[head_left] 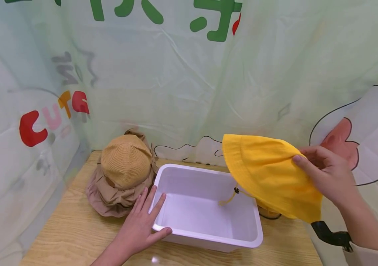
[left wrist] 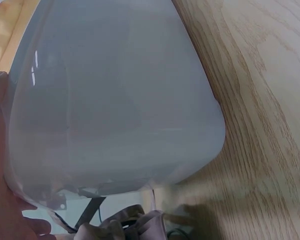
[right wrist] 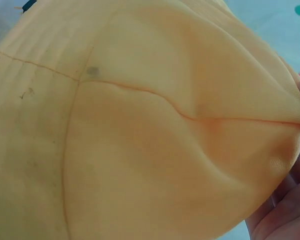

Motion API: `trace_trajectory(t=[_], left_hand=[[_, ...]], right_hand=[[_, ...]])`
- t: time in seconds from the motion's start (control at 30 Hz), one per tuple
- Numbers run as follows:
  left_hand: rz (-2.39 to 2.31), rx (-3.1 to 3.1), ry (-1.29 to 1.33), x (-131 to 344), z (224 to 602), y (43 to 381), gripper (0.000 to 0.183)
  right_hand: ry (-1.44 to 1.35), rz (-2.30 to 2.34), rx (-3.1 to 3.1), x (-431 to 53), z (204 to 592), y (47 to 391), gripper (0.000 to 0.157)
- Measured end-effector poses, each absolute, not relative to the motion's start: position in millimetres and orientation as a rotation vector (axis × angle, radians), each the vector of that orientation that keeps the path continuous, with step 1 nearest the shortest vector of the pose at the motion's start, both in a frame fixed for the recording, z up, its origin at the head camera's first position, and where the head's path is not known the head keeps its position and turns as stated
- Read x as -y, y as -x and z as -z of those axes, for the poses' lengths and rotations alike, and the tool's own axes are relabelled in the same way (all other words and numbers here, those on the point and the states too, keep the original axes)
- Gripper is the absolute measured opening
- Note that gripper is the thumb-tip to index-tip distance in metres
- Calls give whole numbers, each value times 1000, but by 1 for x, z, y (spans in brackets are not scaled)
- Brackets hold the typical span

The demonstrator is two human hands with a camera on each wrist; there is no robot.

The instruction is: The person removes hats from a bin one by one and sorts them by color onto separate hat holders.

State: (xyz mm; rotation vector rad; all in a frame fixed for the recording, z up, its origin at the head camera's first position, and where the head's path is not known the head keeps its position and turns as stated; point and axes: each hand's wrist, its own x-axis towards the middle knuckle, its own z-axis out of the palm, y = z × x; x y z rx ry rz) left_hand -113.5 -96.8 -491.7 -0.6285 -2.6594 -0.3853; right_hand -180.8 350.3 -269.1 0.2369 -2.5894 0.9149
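My right hand (head_left: pixel 331 173) pinches a yellow bucket hat (head_left: pixel 272 173) by its crown, thumb on the near side. The hat hangs tilted over the right end of a white plastic bin (head_left: pixel 195 236), its brim facing left. A yellow chin cord (head_left: pixel 230 199) with a black toggle dangles from it above the bin. In the right wrist view the hat's seamed cloth (right wrist: pixel 140 150) fills most of the picture. My left hand (head_left: pixel 142 225) lies with spread fingers on the bin's left rim. The left wrist view shows the bin's outer wall (left wrist: pixel 115 110) beside that hand.
Left of the bin, a tan knitted hat (head_left: pixel 127 159) sits on a brownish floppy hat (head_left: pixel 109 199). Behind the yellow hat, another yellowish item (head_left: pixel 266 210) partly shows on the wooden table (head_left: pixel 62 229). A printed curtain (head_left: pixel 182 92) hangs along the back and sides.
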Motion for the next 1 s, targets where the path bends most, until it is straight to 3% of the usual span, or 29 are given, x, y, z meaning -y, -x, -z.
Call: trace_trajectory(t=[0.5,0.8,0.97,1.0], left_hand=[[397,2658,635,102,495,109,92],[400,2646,640,99,492,110,93],[407,2658,636,99,491,110,94],[408,2662,636,99,491,110,94]], right_hand=[[17,-957,2521,-393,256,150,8],[71,-943,2477,-424,254,139,35],[151,-768,2497,-453,262,139,28],[168,-731,2513,-459,265,139,20]])
